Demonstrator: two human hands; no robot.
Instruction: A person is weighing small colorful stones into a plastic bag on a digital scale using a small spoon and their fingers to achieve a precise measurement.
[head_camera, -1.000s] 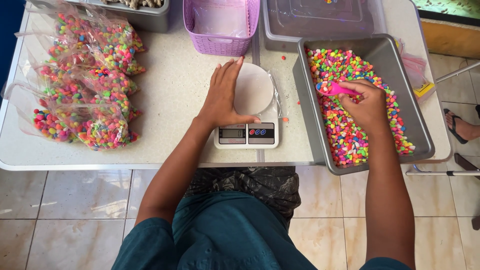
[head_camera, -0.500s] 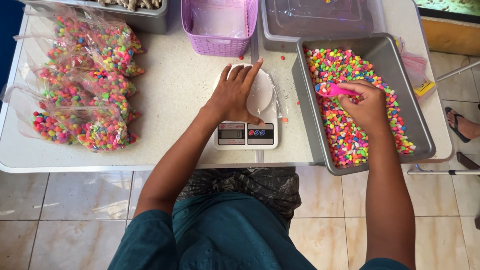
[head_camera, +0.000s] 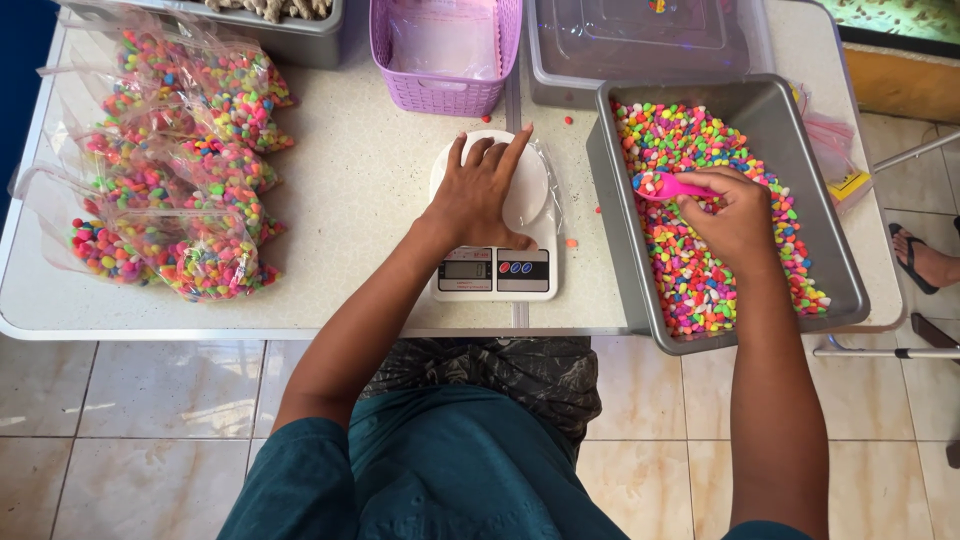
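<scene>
1. The left hand (head_camera: 487, 195) is laid flat, fingers spread, on the round white platform of the white digital kitchen scale (head_camera: 497, 268). Compared with a second ago, it has been slid a little to the right across the platform; nothing is clasped in it.
2. A thin clear plastic bag (head_camera: 548, 183) seems to lie under the palm, though only its edge can be made out at the right of the platform, so this is uncertain.
3. The right hand (head_camera: 738, 215) is closed round the handle of a small pink plastic scoop (head_camera: 668, 186), pressed into the multicoloured gravel (head_camera: 700, 270) inside the grey rectangular metal tray (head_camera: 820, 210). Its position has barely changed over the last second.
4. From the shift it is judged that the bag is being settled on the scale while a scoopful is gathered.
5. Filled clear bags of the same coloured gravel (head_camera: 170, 170) are heaped at the left of the speckled white table (head_camera: 350, 180); a lilac plastic basket (head_camera: 445, 50) stands behind the scale.
</scene>
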